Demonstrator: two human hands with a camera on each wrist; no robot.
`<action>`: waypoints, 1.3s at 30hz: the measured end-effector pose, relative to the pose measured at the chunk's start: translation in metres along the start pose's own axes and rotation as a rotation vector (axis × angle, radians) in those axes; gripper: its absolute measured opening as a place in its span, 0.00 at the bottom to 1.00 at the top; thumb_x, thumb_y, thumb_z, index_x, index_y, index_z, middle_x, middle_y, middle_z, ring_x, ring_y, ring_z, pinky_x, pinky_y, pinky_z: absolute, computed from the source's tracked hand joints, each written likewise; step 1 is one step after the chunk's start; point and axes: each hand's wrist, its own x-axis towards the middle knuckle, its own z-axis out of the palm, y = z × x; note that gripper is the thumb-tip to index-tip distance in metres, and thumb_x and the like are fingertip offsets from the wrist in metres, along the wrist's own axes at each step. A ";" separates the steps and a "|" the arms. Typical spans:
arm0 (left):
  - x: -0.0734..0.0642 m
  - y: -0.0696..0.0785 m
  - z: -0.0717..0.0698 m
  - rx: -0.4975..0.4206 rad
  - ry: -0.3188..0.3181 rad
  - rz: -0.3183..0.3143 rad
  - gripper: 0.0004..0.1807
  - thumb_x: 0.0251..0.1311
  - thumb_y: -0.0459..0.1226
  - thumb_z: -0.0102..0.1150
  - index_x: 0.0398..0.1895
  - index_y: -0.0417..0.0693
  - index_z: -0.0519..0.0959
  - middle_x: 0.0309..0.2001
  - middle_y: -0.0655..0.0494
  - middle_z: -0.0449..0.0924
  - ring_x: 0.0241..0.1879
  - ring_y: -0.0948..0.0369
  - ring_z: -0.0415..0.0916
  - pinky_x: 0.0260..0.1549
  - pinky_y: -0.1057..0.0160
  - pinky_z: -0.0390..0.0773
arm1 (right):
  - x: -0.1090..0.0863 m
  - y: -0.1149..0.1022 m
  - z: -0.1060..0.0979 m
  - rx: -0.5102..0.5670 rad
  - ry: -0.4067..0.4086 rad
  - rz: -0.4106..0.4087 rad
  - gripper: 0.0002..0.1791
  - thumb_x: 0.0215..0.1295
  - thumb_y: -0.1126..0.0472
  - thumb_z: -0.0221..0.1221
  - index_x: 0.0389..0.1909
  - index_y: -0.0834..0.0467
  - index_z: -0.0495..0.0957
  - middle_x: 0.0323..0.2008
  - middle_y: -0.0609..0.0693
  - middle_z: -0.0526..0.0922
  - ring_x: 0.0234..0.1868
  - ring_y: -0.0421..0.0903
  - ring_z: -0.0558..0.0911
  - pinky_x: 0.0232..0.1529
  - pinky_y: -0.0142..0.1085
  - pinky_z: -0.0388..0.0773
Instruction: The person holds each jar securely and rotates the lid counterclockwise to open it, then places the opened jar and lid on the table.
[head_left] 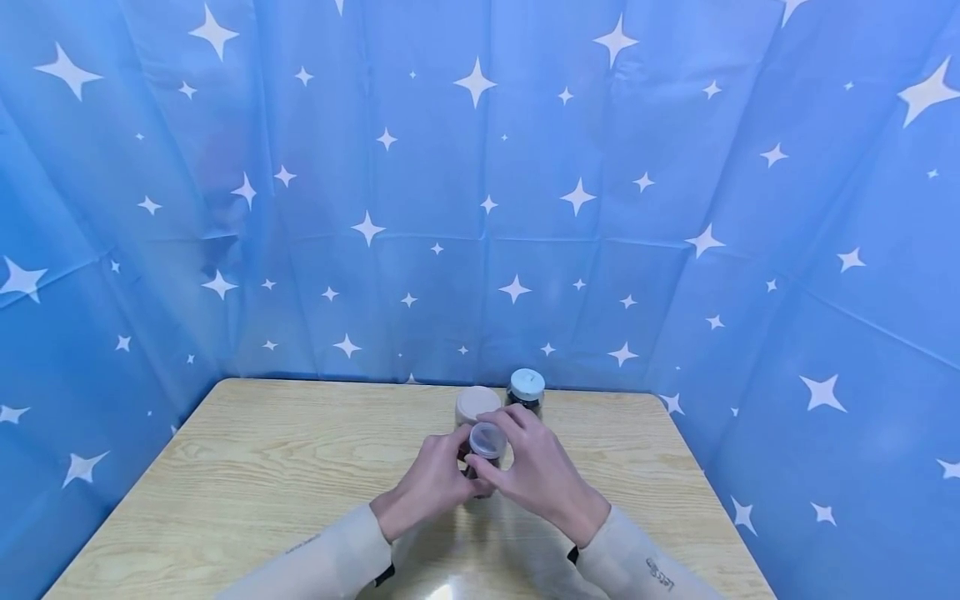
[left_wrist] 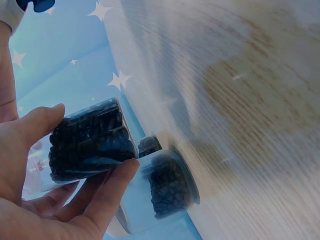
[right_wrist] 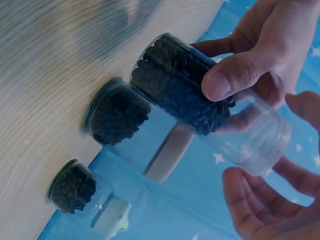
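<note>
Above the table, my left hand grips a clear jar of small dark beans or seeds. Its thumb lies on one side of the jar, its fingers on the other. The jar's translucent lid faces up toward the head camera. Around that lid my right hand spreads its fingers and thumb. In the right wrist view, a gap shows between the right thumb and the lid, while a finger is close to the rim; contact is unclear.
Behind the hands stand a larger jar with a pale lid and a smaller jar with a light blue lid, both holding dark contents. They are near the back edge of the wooden table. A blue star-patterned curtain surrounds it.
</note>
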 end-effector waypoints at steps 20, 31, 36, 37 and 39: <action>0.000 -0.003 0.001 0.005 0.006 0.011 0.27 0.62 0.40 0.89 0.61 0.50 0.85 0.50 0.54 0.96 0.44 0.67 0.90 0.42 0.70 0.87 | 0.001 0.000 0.002 -0.005 -0.002 0.010 0.24 0.66 0.55 0.86 0.58 0.57 0.89 0.51 0.54 0.90 0.49 0.49 0.90 0.48 0.41 0.92; -0.002 -0.001 0.001 0.030 0.004 -0.002 0.25 0.62 0.45 0.90 0.56 0.52 0.85 0.45 0.58 0.94 0.39 0.71 0.83 0.37 0.70 0.83 | 0.000 0.005 0.002 0.006 0.008 -0.024 0.21 0.65 0.58 0.85 0.56 0.57 0.90 0.50 0.54 0.91 0.50 0.50 0.91 0.50 0.43 0.93; -0.004 -0.002 0.001 0.001 -0.018 -0.003 0.24 0.64 0.45 0.89 0.55 0.51 0.84 0.46 0.57 0.94 0.41 0.69 0.86 0.38 0.70 0.85 | -0.001 0.007 0.001 0.036 0.001 -0.060 0.19 0.67 0.60 0.84 0.55 0.57 0.90 0.50 0.53 0.91 0.51 0.50 0.91 0.51 0.44 0.93; -0.004 -0.002 0.001 0.000 -0.020 -0.002 0.24 0.64 0.45 0.89 0.55 0.51 0.84 0.45 0.56 0.94 0.41 0.68 0.87 0.39 0.70 0.85 | -0.001 0.007 0.001 0.044 0.001 -0.069 0.19 0.67 0.61 0.84 0.55 0.57 0.90 0.50 0.53 0.91 0.51 0.50 0.91 0.52 0.44 0.94; -0.004 -0.002 0.000 -0.003 -0.024 -0.003 0.24 0.64 0.45 0.89 0.55 0.50 0.84 0.45 0.56 0.94 0.41 0.67 0.87 0.39 0.70 0.85 | 0.000 0.008 0.001 0.059 0.000 -0.085 0.19 0.67 0.62 0.83 0.55 0.57 0.90 0.50 0.53 0.91 0.51 0.51 0.91 0.53 0.45 0.94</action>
